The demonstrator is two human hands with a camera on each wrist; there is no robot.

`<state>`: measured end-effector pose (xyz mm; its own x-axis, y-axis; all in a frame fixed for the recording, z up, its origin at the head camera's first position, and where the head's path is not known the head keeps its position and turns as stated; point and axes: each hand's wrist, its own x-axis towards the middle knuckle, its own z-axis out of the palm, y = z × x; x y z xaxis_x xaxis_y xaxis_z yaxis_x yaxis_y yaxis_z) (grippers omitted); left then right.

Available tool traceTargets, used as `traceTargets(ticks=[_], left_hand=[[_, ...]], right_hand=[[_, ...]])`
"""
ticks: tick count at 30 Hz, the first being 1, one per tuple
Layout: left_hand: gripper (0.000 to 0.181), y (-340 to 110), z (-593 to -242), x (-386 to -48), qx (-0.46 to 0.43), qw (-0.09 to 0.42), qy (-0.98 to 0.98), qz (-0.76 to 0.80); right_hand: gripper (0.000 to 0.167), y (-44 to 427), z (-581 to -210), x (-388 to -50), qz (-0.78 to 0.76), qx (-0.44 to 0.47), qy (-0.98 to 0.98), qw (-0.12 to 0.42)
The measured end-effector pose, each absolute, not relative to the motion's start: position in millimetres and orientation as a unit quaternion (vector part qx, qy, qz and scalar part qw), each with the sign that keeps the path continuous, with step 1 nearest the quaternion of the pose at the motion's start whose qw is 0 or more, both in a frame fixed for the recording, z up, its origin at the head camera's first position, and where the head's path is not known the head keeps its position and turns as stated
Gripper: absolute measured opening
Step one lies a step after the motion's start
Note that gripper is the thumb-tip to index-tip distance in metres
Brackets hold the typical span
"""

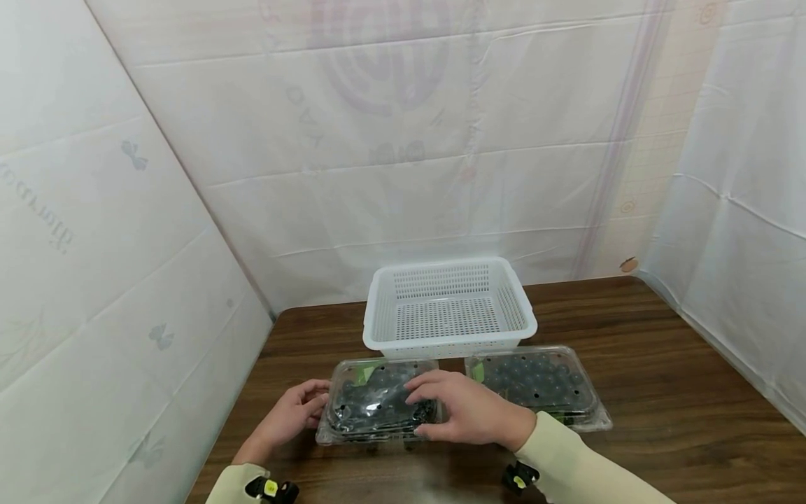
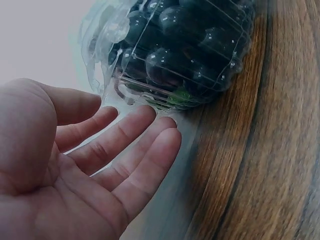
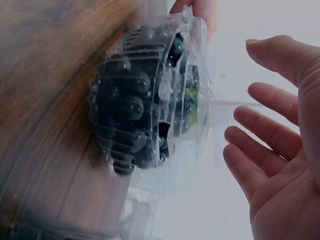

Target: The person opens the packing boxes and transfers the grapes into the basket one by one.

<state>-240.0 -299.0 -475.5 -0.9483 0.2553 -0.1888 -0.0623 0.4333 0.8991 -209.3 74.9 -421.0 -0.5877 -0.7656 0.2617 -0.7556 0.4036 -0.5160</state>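
A clear plastic clamshell box [image 1: 378, 402] of dark, round, grape-like fruit lies on the table with its lid down. At its left end is my left hand [image 1: 291, 414], fingers extended and slightly bent; in the left wrist view the fingertips [image 2: 145, 112] are at the lower edge of the box [image 2: 180, 55]. My right hand [image 1: 469, 407] hovers at the box's right end, thumb and fingers spread. The right wrist view shows a gap between those fingers [image 3: 265, 132] and the box [image 3: 130, 107]. Neither hand grips anything.
To the right lies a second clear box [image 1: 541, 381] of similar dark fruit, partly behind my right forearm. Behind both boxes stands a white perforated plastic basket [image 1: 522, 325] with nothing in it. White sheeting [image 1: 403, 203] hangs around the brown wooden table [image 1: 667, 392].
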Motion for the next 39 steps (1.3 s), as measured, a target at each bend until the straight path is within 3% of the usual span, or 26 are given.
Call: traceTargets(ticks=[7,22,39], left_hand=[[0.05,-306.4,-479.6,-243.9,0.039,0.199,0.778,0.595],[0.064,-316.5,-478.1,-246.1,0.084,0.257,0.725,0.633],[0.067,-320.9,-481.7,-247.3,0.115,0.292,0.69,0.652]], right_hand=[[0.033,67.0,-428.8,-205.4,-0.275,-0.478,0.834,-0.019],[0.032,51.4,-443.8,-202.5,-0.212,-0.478,0.848,-0.088],[0.027,39.4,-452.3,-208.2,-0.161,-0.485,0.842,-0.174]])
